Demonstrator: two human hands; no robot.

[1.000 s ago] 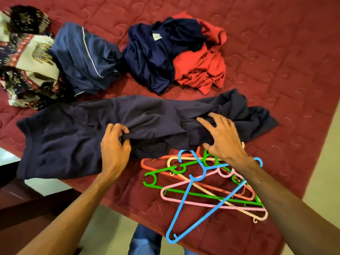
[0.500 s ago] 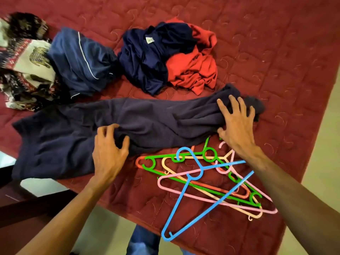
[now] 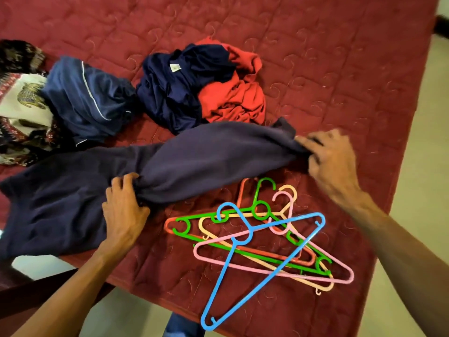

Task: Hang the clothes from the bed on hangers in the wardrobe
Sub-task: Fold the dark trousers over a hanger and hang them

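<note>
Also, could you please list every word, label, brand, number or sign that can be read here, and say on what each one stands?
No text here can be read.
White tag on the crumpled navy shirt: too small and blurred to read.
Patterned cloth: a printed motif, no letters that I can make out.
Spread dark blue garment: no print visible.
Plastic hangers: no marking visible.

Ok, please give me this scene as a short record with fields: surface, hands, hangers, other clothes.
surface: red quilted bed cover
left hand: grips the dark garment near its middle
right hand: pinches one end of the dark garment
hangers: coloured plastic pile, lying beside the dark garment
other clothes: navy-and-red heap, blue garment, patterned cloth
</note>
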